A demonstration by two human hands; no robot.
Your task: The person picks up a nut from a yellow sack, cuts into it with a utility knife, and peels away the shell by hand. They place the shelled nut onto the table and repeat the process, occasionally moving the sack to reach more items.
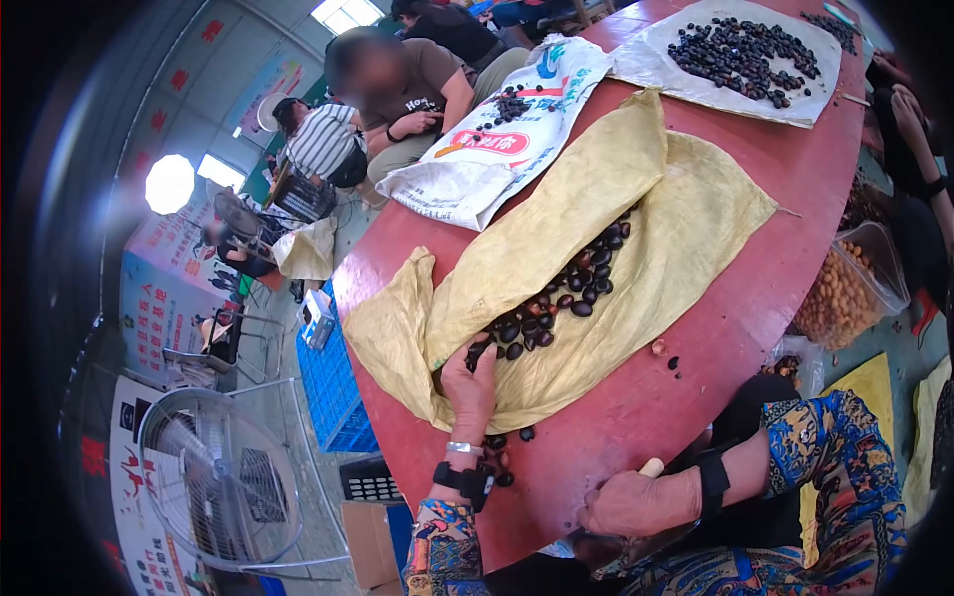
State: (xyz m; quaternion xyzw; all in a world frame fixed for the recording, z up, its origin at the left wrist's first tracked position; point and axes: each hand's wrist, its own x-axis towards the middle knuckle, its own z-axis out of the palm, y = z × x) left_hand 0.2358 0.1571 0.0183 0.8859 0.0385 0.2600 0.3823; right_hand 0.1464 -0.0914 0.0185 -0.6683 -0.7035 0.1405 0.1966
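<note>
My left hand (469,385) reaches to the lower left edge of a yellow woven sack (676,258) lying on the red table (636,417). Its fingers are bent round some dark, shiny nuts (480,350). More dark nuts (581,283) lie in a heap between the folds of the sack. Near the table's front edge is my right hand (631,502), its fingers curled, with a small pale piece (651,467) showing at the thumb. Whatever else the right fingers hold is hidden. A few dark nuts (499,462) rest on the table beside my left wrist.
Beyond the yellow sack lie a white printed sack (497,149) and a white sheet (636,60) bearing dark nuts. A bag of brown kernels (840,288) stands at the right. At the left are a blue crate (338,387) and a fan (219,467). Other people sit around.
</note>
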